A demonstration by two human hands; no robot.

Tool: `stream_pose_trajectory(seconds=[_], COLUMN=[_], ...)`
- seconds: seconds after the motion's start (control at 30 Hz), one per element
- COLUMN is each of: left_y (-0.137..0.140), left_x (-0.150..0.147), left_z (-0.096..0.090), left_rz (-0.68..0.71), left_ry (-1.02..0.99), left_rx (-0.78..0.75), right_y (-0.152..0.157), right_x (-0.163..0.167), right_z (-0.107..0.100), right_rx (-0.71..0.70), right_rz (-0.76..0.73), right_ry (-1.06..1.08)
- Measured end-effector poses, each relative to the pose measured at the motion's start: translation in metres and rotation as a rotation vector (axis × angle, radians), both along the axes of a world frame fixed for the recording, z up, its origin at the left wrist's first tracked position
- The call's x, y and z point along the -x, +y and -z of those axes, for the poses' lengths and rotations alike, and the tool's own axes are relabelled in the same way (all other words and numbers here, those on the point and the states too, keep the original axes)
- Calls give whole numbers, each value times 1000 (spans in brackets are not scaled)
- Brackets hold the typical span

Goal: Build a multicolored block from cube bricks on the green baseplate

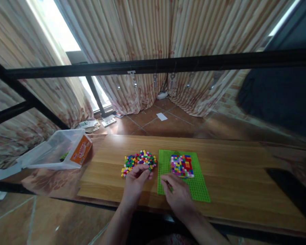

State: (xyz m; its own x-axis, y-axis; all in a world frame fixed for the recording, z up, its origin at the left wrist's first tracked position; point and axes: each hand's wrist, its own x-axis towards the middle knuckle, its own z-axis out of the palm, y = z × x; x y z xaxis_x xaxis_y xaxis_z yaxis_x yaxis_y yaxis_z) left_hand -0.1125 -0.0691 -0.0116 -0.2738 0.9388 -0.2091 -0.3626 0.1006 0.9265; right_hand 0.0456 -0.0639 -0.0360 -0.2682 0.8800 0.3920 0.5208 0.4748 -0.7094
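Note:
My left hand (139, 177) is at the near edge of a pile of small multicoloured building bricks (140, 159). Its thumb and fingers are pinched together, with a tiny green brick (150, 168) showing at the tips. Over the near left part of a green studded baseplate (200, 190) is my right hand (177, 192), its fingers curled closed. What lies between those fingers is too small and hidden to make out. A block built of many coloured bricks (181, 165), with a red patch on its right side, stands on the baseplate just beyond my right hand.
The wooden tabletop (231, 170) carries all this. A clear plastic box (63, 146) with an orange label lies tipped at the left. A dark flat object (290, 190) is at the right end. A black metal bar (153, 66) crosses beyond the table, before curtains (142, 30).

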Motion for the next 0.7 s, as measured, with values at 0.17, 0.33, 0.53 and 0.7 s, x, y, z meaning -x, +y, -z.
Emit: stream_pose_trajectory(seconds=[0.17, 0.33, 0.53, 0.7], left_y=[44, 86, 111, 115], left_x=[-33, -67, -93, -100], left_z=[-15, -26, -33, -37], left_rz=[180, 375, 528, 601], left_ry=[466, 969, 1234, 1317], left_rx=[-160, -152, -25, -14], right_y=[1, 16, 18, 17], right_x=[-68, -123, -141, -138], right_z=[-1, 27, 48, 49], right_rx=[4, 41, 48, 80], right_rz=[210, 427, 467, 420], right_ry=[44, -16, -24, 31])
